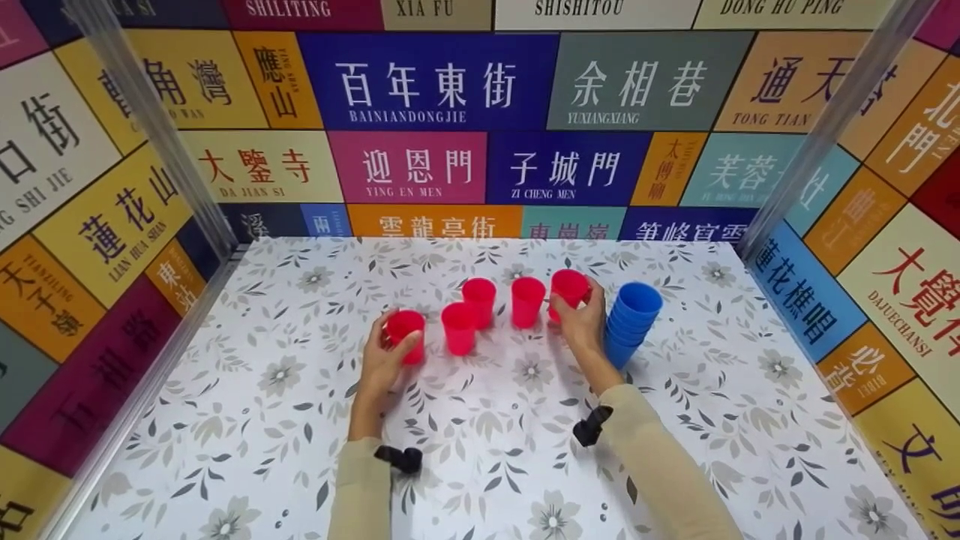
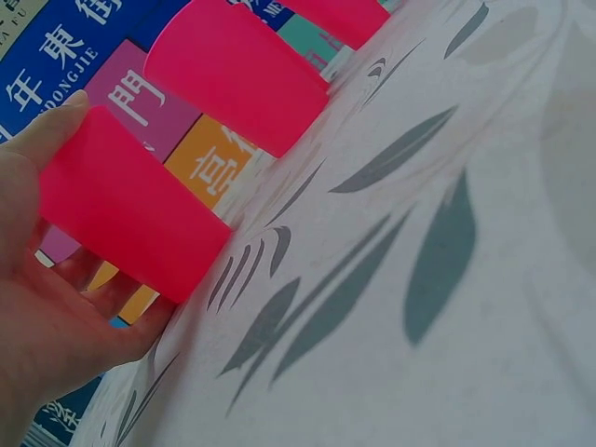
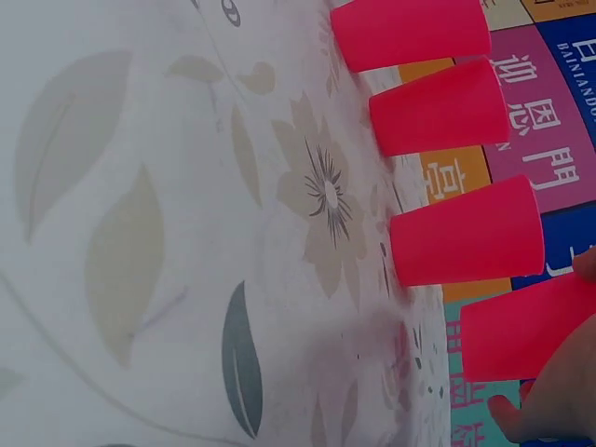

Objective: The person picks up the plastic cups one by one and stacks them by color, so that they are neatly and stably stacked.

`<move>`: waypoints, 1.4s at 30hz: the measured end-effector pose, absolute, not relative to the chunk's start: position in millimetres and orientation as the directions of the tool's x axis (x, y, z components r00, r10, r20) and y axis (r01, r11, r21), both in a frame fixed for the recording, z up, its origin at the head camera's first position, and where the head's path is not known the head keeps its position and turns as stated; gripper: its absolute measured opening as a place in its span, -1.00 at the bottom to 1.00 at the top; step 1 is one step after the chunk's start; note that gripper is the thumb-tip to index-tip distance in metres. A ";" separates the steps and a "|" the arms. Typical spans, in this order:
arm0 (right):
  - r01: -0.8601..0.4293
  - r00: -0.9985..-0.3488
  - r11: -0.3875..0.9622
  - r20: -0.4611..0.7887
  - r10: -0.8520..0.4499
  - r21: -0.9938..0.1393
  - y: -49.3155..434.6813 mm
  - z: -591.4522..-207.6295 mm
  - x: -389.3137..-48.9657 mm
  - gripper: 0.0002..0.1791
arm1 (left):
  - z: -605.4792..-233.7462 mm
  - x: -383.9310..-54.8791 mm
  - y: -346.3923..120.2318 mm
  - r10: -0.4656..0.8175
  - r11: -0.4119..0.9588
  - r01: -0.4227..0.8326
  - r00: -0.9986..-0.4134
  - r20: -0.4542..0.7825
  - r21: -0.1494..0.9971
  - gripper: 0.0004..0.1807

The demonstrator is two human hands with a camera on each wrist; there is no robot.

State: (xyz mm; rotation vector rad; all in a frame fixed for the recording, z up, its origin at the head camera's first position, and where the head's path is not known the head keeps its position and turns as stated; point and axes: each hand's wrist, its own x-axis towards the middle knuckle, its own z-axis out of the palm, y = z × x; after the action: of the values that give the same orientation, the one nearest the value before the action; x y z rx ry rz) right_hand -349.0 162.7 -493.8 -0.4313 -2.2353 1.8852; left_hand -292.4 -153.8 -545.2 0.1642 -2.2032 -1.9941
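Red cups [image 1: 458, 330], smooth, tapered and round-rimmed, form a staggered row, both hands [image 1: 381, 363] grasping the end ones.

I grip a red cup [image 2: 130, 205] in my left hand [image 2: 60, 326], my thumb up by its rim and my fingers around its other side. Whether its base touches the leaf-patterned tabletop [image 2: 521, 372] I can't quite tell. Near it, but apart, stands a second cup [image 2: 237, 79], and part of a third cup [image 2: 345, 17] shows beyond. Coloured panels [image 2: 140, 79] with characters rise behind.
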 end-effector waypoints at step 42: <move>-0.330 -0.935 0.108 0.341 0.098 -0.938 94.1 -423.0 -319.3 -0.26 | -545.9 -290.9 -154.0 -0.189 0.072 0.030 -0.981 0.043 0.997 -0.26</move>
State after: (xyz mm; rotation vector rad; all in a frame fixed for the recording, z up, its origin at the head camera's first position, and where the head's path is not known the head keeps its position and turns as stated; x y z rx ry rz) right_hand -319.3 94.1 -423.0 0.2278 -2.0740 1.8926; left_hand -290.9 -154.0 -545.9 0.1626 -2.1761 -2.0298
